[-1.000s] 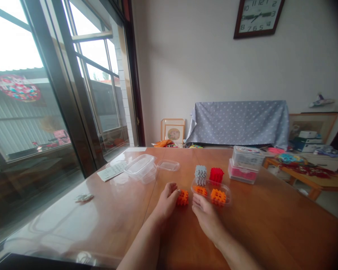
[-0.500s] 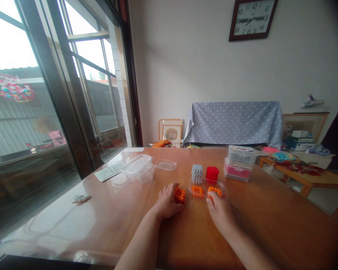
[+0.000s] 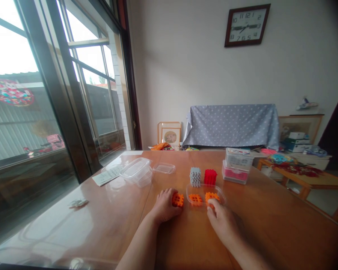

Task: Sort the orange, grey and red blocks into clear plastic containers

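My left hand point(image 3: 165, 206) rests on the wooden table point(image 3: 264, 225), fingers curled around an orange block cube point(image 3: 177, 199). My right hand point(image 3: 221, 219) reaches to the near edge of a shallow clear tray point(image 3: 189, 187), fingertips pinching an orange cube point(image 3: 212, 196) inside it. Another orange cube point(image 3: 196, 199) lies in the tray's left part. Behind the tray stand a grey-blue cube point(image 3: 195, 177) and a red cube point(image 3: 210, 176).
Clear plastic containers point(image 3: 135, 171) and a flat lid point(image 3: 163, 168) sit at the far left, beside a paper sheet point(image 3: 105, 175). Stacked lidded boxes point(image 3: 236, 165) stand at the far right. A crumpled wrapper point(image 3: 78, 203) lies near the window side.
My right hand moved rightward from the table in front of the tray to the orange cube in its right part. My left hand stayed on its orange cube.
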`<state>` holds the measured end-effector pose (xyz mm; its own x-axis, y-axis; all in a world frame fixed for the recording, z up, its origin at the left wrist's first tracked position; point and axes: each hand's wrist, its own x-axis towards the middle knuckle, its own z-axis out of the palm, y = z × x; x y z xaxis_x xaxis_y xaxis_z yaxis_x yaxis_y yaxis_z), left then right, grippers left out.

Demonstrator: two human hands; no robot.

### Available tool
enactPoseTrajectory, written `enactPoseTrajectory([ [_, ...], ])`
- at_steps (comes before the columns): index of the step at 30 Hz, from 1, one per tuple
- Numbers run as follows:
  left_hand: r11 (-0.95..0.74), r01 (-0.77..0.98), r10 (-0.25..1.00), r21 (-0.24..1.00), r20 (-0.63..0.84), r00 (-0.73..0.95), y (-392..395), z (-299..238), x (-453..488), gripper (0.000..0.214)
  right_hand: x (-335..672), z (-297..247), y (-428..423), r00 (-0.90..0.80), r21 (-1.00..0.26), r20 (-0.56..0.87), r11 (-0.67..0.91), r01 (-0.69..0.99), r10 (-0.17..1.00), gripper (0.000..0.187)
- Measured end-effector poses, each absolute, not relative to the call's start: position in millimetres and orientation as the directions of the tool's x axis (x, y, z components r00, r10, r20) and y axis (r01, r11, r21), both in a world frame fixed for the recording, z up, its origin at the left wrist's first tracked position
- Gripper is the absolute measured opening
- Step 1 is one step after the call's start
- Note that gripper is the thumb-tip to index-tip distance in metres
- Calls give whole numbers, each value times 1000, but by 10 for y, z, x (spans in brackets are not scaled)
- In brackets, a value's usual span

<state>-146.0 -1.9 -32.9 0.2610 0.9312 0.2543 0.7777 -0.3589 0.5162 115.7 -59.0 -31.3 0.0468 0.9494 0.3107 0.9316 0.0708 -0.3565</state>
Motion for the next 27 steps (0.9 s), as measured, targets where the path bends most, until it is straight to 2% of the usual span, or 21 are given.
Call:
enactPoseTrajectory([
  [8, -325, 799, 943, 506, 242, 231, -72, -266, -1443, 49, 1107, -418, -612, 82, -388, 408, 92, 917, 909, 27],
  [21, -324, 793, 946, 515, 167, 278, -329, -214, -1523, 56, 1020, -428, -891, 13, -221, 484, 107, 969, 875, 24],
  [27, -314, 812, 949, 491, 181, 258, -343, -254, -1512, 57, 1018, -595, -943, 42, -300, 557, 153, 942, 829, 42],
])
